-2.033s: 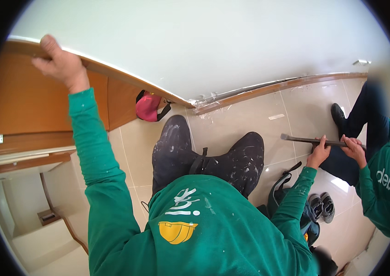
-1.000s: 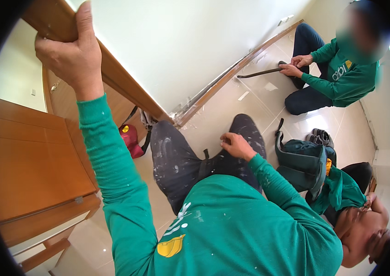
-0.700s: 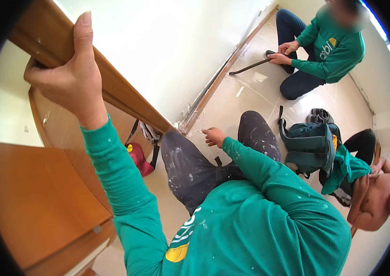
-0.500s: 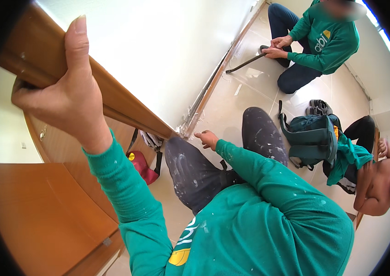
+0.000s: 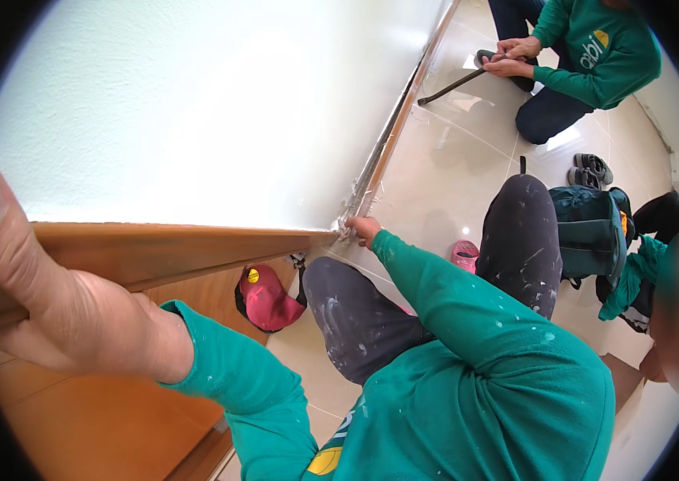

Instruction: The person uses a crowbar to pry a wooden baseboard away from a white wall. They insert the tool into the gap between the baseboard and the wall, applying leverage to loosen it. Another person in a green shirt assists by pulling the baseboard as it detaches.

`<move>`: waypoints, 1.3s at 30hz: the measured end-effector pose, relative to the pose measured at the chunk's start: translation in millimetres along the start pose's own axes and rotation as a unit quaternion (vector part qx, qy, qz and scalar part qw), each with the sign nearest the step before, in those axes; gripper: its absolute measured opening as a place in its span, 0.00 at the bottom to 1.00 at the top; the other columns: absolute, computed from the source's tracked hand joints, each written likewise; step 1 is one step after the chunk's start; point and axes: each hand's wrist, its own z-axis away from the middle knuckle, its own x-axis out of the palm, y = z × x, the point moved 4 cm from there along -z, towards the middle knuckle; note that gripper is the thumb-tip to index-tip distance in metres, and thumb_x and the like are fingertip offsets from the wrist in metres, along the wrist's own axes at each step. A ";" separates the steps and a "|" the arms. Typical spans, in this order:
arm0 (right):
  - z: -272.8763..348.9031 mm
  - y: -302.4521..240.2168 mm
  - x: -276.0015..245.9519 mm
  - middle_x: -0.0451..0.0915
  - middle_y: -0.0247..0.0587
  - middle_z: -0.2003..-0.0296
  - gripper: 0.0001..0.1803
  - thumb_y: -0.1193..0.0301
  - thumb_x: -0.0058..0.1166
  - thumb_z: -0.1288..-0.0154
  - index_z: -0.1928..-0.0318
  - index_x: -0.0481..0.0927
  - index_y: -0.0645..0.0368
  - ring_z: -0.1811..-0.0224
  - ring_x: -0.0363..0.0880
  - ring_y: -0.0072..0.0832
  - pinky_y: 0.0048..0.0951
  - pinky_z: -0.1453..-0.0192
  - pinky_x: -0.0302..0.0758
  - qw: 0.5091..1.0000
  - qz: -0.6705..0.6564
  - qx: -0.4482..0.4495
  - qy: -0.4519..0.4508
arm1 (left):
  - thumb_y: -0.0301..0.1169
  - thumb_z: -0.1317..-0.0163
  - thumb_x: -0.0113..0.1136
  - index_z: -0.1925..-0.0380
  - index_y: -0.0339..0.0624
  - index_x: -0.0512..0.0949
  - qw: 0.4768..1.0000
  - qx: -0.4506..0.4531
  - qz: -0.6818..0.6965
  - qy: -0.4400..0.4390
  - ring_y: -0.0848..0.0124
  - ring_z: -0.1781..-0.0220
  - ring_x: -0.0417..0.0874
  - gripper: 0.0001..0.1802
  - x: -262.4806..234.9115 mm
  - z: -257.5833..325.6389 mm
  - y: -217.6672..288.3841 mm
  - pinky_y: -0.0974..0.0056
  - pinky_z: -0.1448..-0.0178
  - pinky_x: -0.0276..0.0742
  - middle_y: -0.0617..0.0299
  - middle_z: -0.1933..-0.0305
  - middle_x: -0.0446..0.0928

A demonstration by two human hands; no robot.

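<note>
My left hand (image 5: pixel 75 321) wraps around the brown wooden door frame (image 5: pixel 171 252) at the left, thumb stretched along its edge by the white wall. Low down, where this frame meets the wall's corner, my right hand (image 5: pixel 366 229) has its fingers bent and closed against whitish crumbled debris (image 5: pixel 345 230). Whatever is between those fingertips, if anything, is hidden. From that corner a brown wooden skirting strip (image 5: pixel 387 148) runs away along the wall's foot, with a dark gap between it and the wall.
A kneeling co-worker at the far right holds a dark pry bar (image 5: pixel 451 86). A teal backpack (image 5: pixel 588 236), dark shoes (image 5: pixel 590 171) and another person are on the right. A red cap (image 5: pixel 271 298) lies by the doorway; a pink clog (image 5: pixel 464 255) is near my knee.
My view has swung, so the frame now lies nearly level across the left. My right hand has moved against the corner debris, its fingers now more closed. The left hand still holds the frame.
</note>
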 end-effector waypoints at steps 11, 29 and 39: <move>-14.7 -31.8 5.3 0.86 0.62 0.60 0.19 0.67 0.49 0.35 0.55 0.83 0.73 0.67 0.90 0.51 0.49 0.66 0.91 0.991 0.127 0.027 -0.035 | 0.43 0.38 0.75 0.59 0.38 0.86 0.994 -0.011 -0.090 -0.055 0.70 0.56 0.86 0.19 1.4 -1.8 -5.0 0.64 0.45 0.82 0.60 0.59 0.85; 22.7 -22.7 28.8 0.88 0.60 0.61 0.16 0.73 0.52 0.37 0.54 0.83 0.72 0.64 0.91 0.48 0.45 0.62 0.92 0.990 0.106 -0.012 -0.087 | 0.43 0.40 0.75 0.48 0.31 0.76 0.996 -0.025 -0.078 0.044 0.70 0.54 0.80 0.30 -79.7 8.8 14.8 0.63 0.44 0.80 0.57 0.55 0.78; 26.7 -26.7 27.9 0.88 0.58 0.61 0.17 0.69 0.48 0.33 0.55 0.84 0.71 0.65 0.91 0.46 0.44 0.61 0.91 0.984 0.149 -0.025 -0.093 | 0.42 0.38 0.73 0.42 0.28 0.73 0.997 -0.017 -0.062 0.048 0.67 0.50 0.80 0.33 -79.7 10.8 17.1 0.63 0.41 0.79 0.52 0.50 0.77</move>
